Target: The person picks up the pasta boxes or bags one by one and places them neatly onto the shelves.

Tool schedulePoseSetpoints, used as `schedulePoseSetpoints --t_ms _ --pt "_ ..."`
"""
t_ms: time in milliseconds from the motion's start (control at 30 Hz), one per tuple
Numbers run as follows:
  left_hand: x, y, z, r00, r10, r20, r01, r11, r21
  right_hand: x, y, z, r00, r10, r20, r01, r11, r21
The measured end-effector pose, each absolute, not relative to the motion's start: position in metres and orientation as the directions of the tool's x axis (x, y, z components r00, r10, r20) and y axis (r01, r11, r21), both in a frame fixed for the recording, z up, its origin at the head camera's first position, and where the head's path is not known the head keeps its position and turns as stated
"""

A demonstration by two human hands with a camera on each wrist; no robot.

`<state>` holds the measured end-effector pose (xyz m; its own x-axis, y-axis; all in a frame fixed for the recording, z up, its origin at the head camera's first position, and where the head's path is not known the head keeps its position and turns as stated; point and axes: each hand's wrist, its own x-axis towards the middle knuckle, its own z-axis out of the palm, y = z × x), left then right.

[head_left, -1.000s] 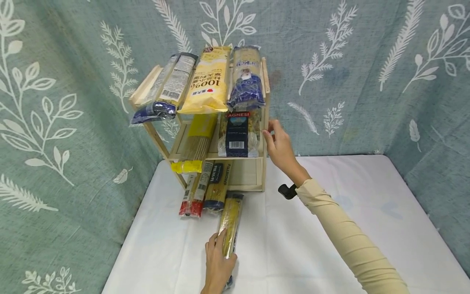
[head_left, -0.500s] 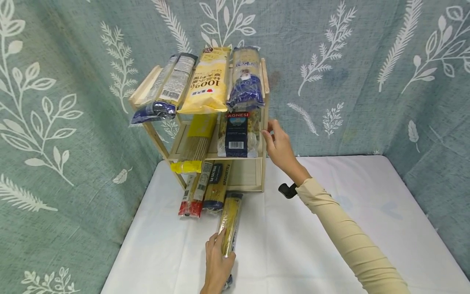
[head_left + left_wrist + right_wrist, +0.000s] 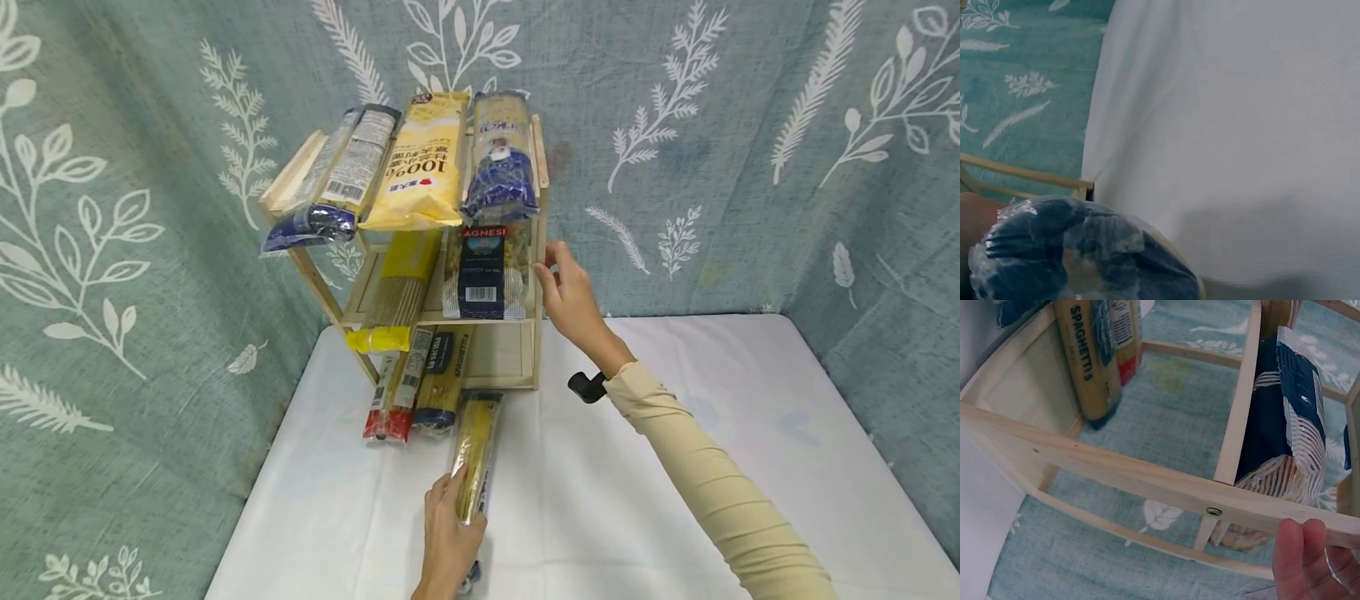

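Note:
A three-tier wooden rack (image 3: 542, 333) stands at the back of the white table (image 3: 675, 467), with pasta packets on every tier. My left hand (image 3: 448, 542) grips the near end of a long spaghetti packet (image 3: 476, 442) that lies on the table, its far end at the bottom tier. In the left wrist view the packet's dark blue end (image 3: 1079, 256) fills the lower left. My right hand (image 3: 567, 292) holds the rack's right upright at middle-tier height, beside the dark Agnesi packet (image 3: 483, 271). Its fingertips (image 3: 1302, 556) lie against a side rail (image 3: 1147, 481).
Three packets lie across the top tier, a yellow one (image 3: 420, 162) in the middle. Two more spaghetti packets (image 3: 420, 383) stick out of the bottom tier to the left. Leaf-patterned cloth (image 3: 750, 150) hangs behind and at both sides. White table stretches to the right.
My left hand has crept slightly forward along the spaghetti packet, whose near end has swung a little to the right. The right hand stays on the rack.

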<state>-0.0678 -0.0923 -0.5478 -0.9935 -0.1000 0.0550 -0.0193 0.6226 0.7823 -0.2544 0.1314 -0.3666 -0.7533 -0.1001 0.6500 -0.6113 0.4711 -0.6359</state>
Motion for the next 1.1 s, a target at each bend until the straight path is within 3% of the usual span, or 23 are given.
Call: schedulePoseSetpoints --t_ms 567,1100 --pt "-0.093 -0.082 -0.531 -0.970 -0.047 0.238 0.161 0.608 0.778 -0.254 0.131 -0.366 -0.763 -0.107 0.637 -0.604 0.469 -0.644" --pt "-0.129 -0.066 -0.524 -0.960 -0.009 0.280 0.224 0.573 0.788 -0.255 0.132 -0.367 -0.769 -0.100 0.631 -0.593 0.479 -0.647"
